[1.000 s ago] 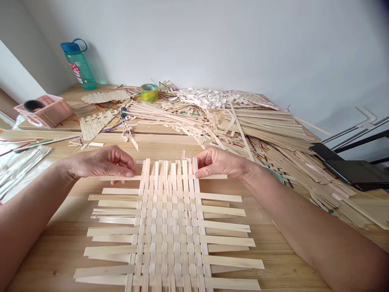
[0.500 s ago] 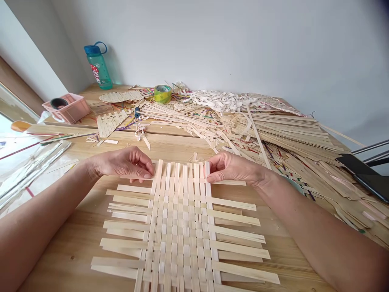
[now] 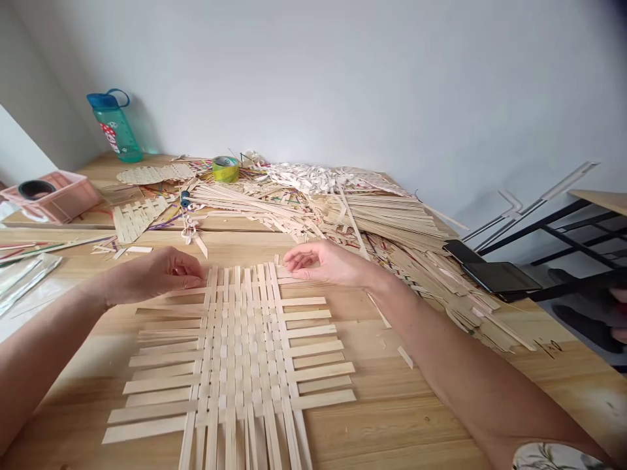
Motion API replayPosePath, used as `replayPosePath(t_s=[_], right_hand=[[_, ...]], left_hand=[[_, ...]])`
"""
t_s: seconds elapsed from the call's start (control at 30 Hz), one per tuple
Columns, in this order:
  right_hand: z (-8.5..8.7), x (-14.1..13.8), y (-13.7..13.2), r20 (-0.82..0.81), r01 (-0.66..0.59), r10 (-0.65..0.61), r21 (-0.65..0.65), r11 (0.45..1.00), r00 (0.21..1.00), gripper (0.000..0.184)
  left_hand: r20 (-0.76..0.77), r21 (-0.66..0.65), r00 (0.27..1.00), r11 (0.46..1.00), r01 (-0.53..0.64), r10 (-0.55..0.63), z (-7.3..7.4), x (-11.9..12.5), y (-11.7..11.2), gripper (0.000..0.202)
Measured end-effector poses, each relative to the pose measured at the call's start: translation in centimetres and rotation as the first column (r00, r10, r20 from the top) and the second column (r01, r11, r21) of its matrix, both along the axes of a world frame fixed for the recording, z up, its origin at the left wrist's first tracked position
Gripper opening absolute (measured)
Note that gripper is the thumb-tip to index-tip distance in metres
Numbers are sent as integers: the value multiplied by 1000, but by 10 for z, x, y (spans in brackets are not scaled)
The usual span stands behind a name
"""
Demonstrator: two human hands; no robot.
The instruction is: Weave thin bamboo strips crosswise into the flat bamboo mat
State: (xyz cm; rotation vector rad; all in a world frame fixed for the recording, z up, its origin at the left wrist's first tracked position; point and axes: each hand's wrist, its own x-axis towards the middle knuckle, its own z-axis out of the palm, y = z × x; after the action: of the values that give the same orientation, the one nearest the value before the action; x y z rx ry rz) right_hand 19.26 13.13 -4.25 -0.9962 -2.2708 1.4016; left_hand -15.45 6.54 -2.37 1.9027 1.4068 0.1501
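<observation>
A mat of pale flat wood strips [image 3: 245,352] lies on the table before me, woven over and under, with loose strip ends sticking out on all sides. At its far left corner my left hand [image 3: 164,277] is closed, thumb and fingers pinched at the end of the farthest cross strip; the fingertips are partly hidden. My right hand [image 3: 321,264] is by the far right corner, fingers loosely curved and thumb apart from them. Its thumb lies over the right end of the far strips [image 3: 289,277], and I see nothing gripped in it.
Behind the mat are heaps of loose strips [image 3: 392,212], a white shredded pile [image 3: 306,176], a tape roll [image 3: 225,170] and small woven pieces [image 3: 140,215]. A pink basket [image 3: 66,202] and a teal bottle [image 3: 117,134] stand left. A dark phone [image 3: 499,277] sits right, near a black metal frame [image 3: 578,241].
The view has turned right, and the mat appears farther left and flatter. My right hand has come off the upright strip at the far right corner, its fingers loosening. My left hand stays at its corner.
</observation>
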Motion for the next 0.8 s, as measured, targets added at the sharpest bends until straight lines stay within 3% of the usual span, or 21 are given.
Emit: replayPosePath(t_s=[0.07, 0.13, 0.27, 0.37, 0.47, 0.6, 0.8], right_hand=[[7, 1, -6, 84, 14, -25, 129, 992, 996, 34], [15, -1, -17, 196, -57, 14, 216, 975, 980, 39], [27, -14, -44, 445, -254, 66, 378, 890, 893, 60], [24, -27, -60, 527, -315, 14, 486, 815, 850, 71], [13, -35, -70, 535, -293, -62, 553, 780, 843, 74], [-6, -38, -81, 431, -197, -132, 637, 745, 893, 79], [-25, -45, -98, 319, -42, -261, 702, 711, 911, 85]], left_hand=[[-128, 144, 990, 989, -46, 64, 3, 7, -5, 29], [-192, 274, 974, 960, -63, 118, 4, 17, -14, 24], [-270, 482, 961, 872, 80, 61, -7, 39, -35, 13], [-337, 540, 941, 824, 172, 24, -19, 51, -46, 12], [-433, 535, 899, 821, 202, 61, -25, 59, -53, 13], [-469, 558, 860, 822, 113, 201, -31, 71, -63, 13], [-442, 683, 819, 729, 43, 366, -48, 85, -77, 18]])
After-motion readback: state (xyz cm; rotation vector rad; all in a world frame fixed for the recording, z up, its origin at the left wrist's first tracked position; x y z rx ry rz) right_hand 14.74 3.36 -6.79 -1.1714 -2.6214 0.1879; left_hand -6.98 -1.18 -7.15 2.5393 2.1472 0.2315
